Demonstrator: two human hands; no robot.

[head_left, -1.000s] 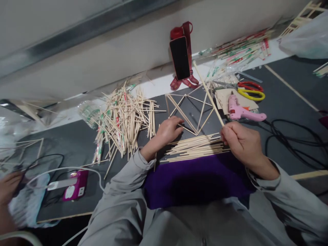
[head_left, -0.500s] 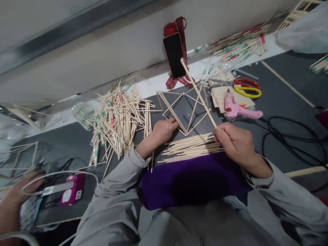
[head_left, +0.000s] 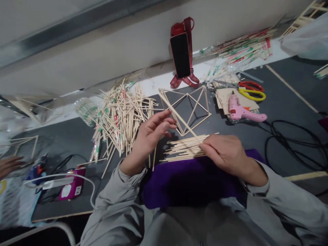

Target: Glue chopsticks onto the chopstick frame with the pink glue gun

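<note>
My right hand (head_left: 225, 152) pinches the near end of a wooden stick (head_left: 181, 119), whose far end reaches up and left to the top left corner of a stick frame (head_left: 197, 102). My left hand (head_left: 151, 136) is raised left of that stick, fingers apart, holding nothing. The frame, built of joined sticks, stands on the dark table (head_left: 284, 102). Between my hands and the frame lies a row of loose sticks (head_left: 184, 148), just beyond a purple cloth (head_left: 189, 184). A large heap of sticks (head_left: 125, 119) is left of the frame.
A pink glue gun (head_left: 243, 111) and red and yellow scissors (head_left: 252, 92) lie on the right, near a coiled black cable (head_left: 289, 143). Behind the frame a phone (head_left: 180, 56) stands upright. At far left are another person's hand (head_left: 10, 165) and a magenta power block (head_left: 74, 184).
My right hand has moved left and tilted its stick over the frame's left side. My left hand has lifted away from the frame's base and opened. The other person's hand has shifted left.
</note>
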